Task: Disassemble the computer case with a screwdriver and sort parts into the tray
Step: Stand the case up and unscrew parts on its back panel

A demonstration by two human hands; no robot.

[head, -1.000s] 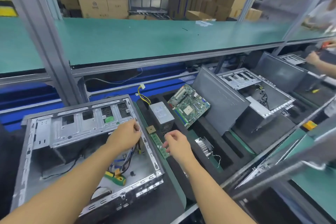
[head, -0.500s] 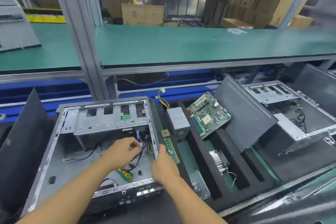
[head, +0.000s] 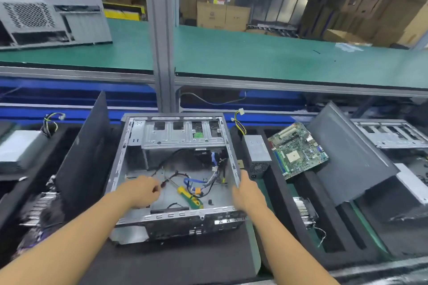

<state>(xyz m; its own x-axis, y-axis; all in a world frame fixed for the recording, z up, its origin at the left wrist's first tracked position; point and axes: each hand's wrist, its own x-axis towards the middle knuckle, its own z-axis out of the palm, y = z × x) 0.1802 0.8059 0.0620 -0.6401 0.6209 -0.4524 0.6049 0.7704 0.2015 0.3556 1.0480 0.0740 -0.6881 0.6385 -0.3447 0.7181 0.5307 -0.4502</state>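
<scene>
Where the arms reach in: the left grip (head: pixel 141 190) is inside the computer case (head: pixel 183 139), fingers curled and pinching a black cable (head: pixel 170 177). The right grip (head: pixel 249 192) holds the case's right wall near the front corner, thumb up along the edge, other fingers hidden.
Screwdriver (head: pixel 190 198): lies on the case floor between both grips, touched by neither.
In the way: blue and black wires (head: pixel 196 181) loop over the floor around its tip.
Beside, right: a foam tray (head: pixel 281 210) holds a heatsink (head: pixel 303 210), power supply (head: pixel 257 148) and motherboard (head: pixel 298 149); a side panel (head: pixel 347 152) leans there.
Beside, left: a black panel (head: pixel 85 146) leans against the case.
Since half a second ago: the left grip has drawn away from the right wall toward mid-floor, and the view has swung left.
Case: open-topped on a black mat, grey metal, drive cage at the back, board bay bare.
Far: a green table (head: pixel 254 58) carries a grey chassis (head: pixel 51 11), with cardboard boxes (head: pixel 222 14) behind.
</scene>
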